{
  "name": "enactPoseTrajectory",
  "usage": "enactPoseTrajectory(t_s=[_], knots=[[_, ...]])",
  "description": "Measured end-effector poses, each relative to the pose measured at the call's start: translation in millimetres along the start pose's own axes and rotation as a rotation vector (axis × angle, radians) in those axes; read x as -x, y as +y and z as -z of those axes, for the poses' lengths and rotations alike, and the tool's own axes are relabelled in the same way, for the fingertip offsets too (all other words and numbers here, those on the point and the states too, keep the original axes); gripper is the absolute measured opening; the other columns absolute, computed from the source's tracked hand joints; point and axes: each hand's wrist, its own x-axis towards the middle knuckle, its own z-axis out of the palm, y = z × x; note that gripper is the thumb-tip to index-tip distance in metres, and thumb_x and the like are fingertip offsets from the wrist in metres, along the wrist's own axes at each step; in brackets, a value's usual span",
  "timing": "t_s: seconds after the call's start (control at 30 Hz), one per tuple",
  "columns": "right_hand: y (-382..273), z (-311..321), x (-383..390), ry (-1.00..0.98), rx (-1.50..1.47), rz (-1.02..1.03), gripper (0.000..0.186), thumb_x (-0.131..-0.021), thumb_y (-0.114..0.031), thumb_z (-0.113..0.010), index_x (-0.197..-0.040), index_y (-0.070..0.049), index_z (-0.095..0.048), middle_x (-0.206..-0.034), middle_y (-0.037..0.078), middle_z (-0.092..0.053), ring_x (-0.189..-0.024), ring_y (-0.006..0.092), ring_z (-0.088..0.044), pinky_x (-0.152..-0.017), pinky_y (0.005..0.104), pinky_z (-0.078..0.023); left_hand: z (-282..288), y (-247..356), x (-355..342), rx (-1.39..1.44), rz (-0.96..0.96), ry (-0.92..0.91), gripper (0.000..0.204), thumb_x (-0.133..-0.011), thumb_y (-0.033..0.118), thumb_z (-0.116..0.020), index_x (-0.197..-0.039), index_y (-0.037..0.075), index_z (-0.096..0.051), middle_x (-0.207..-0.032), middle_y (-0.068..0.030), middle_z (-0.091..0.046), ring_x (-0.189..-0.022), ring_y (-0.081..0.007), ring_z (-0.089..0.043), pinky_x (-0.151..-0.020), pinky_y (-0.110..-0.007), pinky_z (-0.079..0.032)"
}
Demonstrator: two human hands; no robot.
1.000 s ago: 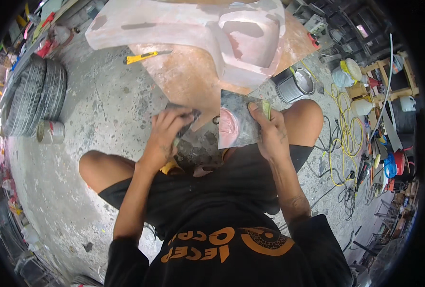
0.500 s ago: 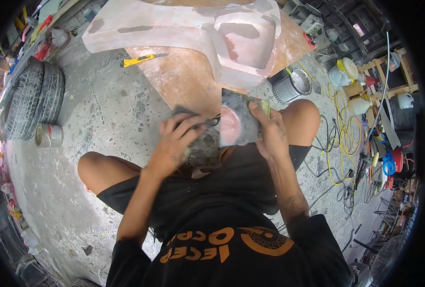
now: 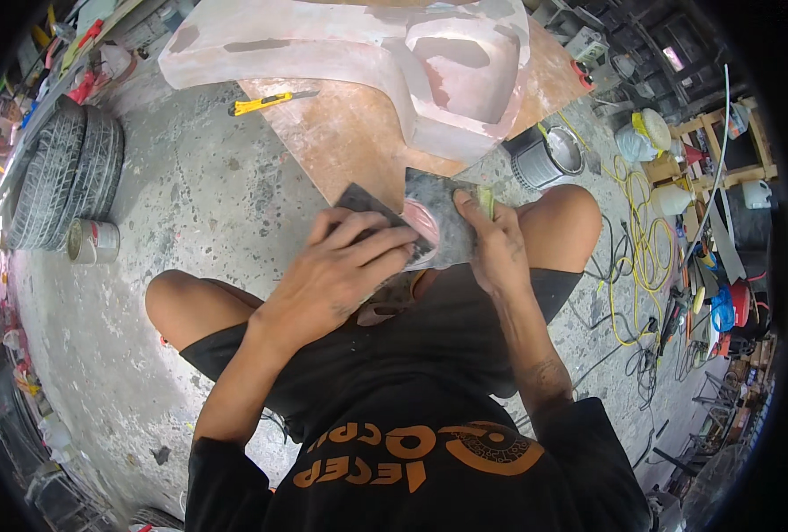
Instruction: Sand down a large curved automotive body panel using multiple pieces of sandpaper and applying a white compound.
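A dark, flat putty spreader (image 3: 365, 202) is gripped by my left hand (image 3: 336, 275), fingers pressed along its face. Its edge overlaps the left part of a grey, smeared mixing board (image 3: 454, 235). On that board lies a round patch of pink putty (image 3: 420, 215), partly covered by the spreader. My right hand (image 3: 500, 253) clasps the board by its right side, thumb on top and the other fingers mostly hidden beneath. Just beyond, a large moulded panel (image 3: 323, 64), whitish pink with grey patches, rests on a brown sheet of board (image 3: 332, 137).
A yellow utility knife (image 3: 265, 104) lies at the sheet's left edge. An open metal tin (image 3: 536, 165) stands beyond my right knee. Tyres (image 3: 48, 182) and a small can (image 3: 93, 241) are at left. Yellow cable (image 3: 633, 266) coils on the floor at right.
The spreader in my left hand has moved right and now overlaps the pink putty, which looks narrower and less round. My right hand still holds the board. The view has shifted slightly.
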Motion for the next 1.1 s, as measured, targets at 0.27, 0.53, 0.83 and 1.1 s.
enactPoseTrajectory(t_s=[0.27, 0.53, 0.83, 1.1], knots=[[3, -9, 4, -0.058, -0.140, 0.008, 0.025, -0.097, -0.020, -0.061, -0.102, 0.004, -0.067, -0.088, 0.007, -0.068, -0.075, 0.0116, -0.064, -0.071, 0.0262, -0.051, 4, -1, 0, 0.009, 0.019, -0.096, 0.039, -0.076, 0.004, -0.061, -0.114, 0.006, -0.063, -0.127, -0.0028, -0.060, -0.117, -0.0260, -0.052, -0.098, -0.041, -0.039], [9, -34, -1, -0.010, -0.501, 0.073, 0.023, -0.097, -0.017, -0.063, -0.107, 0.004, -0.065, -0.100, 0.010, -0.067, -0.083, 0.0154, -0.066, -0.075, 0.0295, -0.055, -45, -27, 30, 0.164, -0.035, 0.326, 0.043, -0.072, -0.007, -0.065, -0.112, 0.007, -0.062, -0.129, -0.0112, -0.053, -0.122, -0.0333, -0.049, -0.101, -0.042, -0.039], [26, -39, 8, 0.069, -0.317, 0.055, 0.026, -0.098, -0.025, -0.063, -0.089, -0.001, -0.067, -0.077, 0.001, -0.064, -0.068, 0.0080, -0.058, -0.059, 0.0248, -0.045, -25, -19, 40, 0.906, 0.351, 0.620, 0.064, -0.070, -0.016, -0.048, -0.126, 0.011, -0.032, -0.134, -0.0187, -0.042, -0.125, -0.0297, -0.047, -0.107, -0.043, -0.037], [27, -57, 22, 0.009, -0.166, 0.168, 0.033, -0.100, -0.028, -0.061, -0.079, -0.002, -0.060, -0.067, -0.006, -0.049, -0.062, 0.0045, -0.042, -0.057, 0.0260, -0.035, -39, -21, 53, 0.180, 0.019, 0.397, 0.058, -0.072, -0.021, -0.050, -0.121, 0.009, -0.046, -0.128, -0.0197, -0.045, -0.122, -0.0383, -0.048, -0.104, -0.049, -0.041]])
